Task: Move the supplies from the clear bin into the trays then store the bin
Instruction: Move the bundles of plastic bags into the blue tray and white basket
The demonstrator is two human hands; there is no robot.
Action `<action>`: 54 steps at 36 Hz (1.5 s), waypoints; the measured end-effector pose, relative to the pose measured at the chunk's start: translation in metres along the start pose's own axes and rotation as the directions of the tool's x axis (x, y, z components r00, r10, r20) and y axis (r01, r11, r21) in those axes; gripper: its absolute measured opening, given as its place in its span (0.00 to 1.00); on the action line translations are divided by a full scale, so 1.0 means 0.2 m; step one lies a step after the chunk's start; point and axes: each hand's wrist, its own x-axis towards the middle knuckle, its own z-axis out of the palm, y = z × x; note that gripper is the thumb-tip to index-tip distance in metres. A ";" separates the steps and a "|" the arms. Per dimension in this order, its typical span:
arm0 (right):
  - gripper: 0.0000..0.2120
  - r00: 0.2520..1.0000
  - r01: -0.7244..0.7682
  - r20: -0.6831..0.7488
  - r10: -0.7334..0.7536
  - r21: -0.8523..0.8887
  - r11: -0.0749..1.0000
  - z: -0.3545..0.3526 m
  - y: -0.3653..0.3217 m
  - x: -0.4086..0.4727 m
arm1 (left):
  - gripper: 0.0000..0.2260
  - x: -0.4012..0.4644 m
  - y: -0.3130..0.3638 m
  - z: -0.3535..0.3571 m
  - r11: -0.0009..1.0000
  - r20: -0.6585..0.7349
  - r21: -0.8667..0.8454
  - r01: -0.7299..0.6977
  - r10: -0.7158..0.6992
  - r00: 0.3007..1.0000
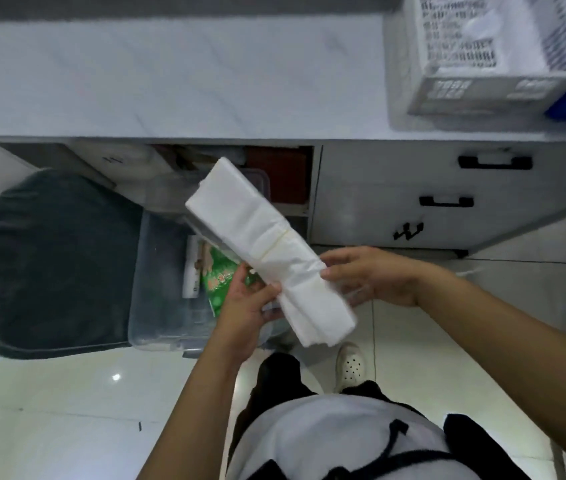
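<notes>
White bundle of folded plastic bags, banded at its middle, held over the bin. It lies tilted, one end at 11 o'clock, the other at 5.

Left hand, just below centre: fingers curled onto the bundle's lower part. Right hand at 3 o'clock of it: thumb and fingertips pinch the bundle's edge. Both clamped on the same thing.

Risks, as judged:
- Slick wrap and a long soft bundle; the far end could sag or slide out if one hand lets go.
- Band looks thin; if it slips, the bags fan out.

Containers:
- Bin, clear, on the floor beside a dark chair at 9 o'clock. Inside: a green packet and a white pack; more may lie under the hands, hidden.
- Tray, white and slotted, on the counter at 1 o'clock, well apart from the bundle; holds something pale, blurred.
- Open cupboard beyond the bin, contents unclear.
</notes>
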 end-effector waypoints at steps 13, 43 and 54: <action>0.15 0.966 0.256 -0.065 -0.250 0.113 0.960 -0.24 0.35 -0.63 | 0.24 -0.27 0.09 0.67 0.994 0.312 -0.036 -0.106 0.111 0.943; 0.52 0.363 0.415 -0.510 -0.780 -0.661 0.625 -0.71 -0.06 -0.96 | 0.08 0.25 0.89 1.71 0.847 0.348 0.232 -0.479 0.387 0.854; 0.51 0.323 -0.044 -0.592 -0.738 -0.789 0.613 -1.15 -0.59 -0.41 | 0.08 1.10 1.14 1.99 0.932 0.279 0.243 -0.267 0.196 0.940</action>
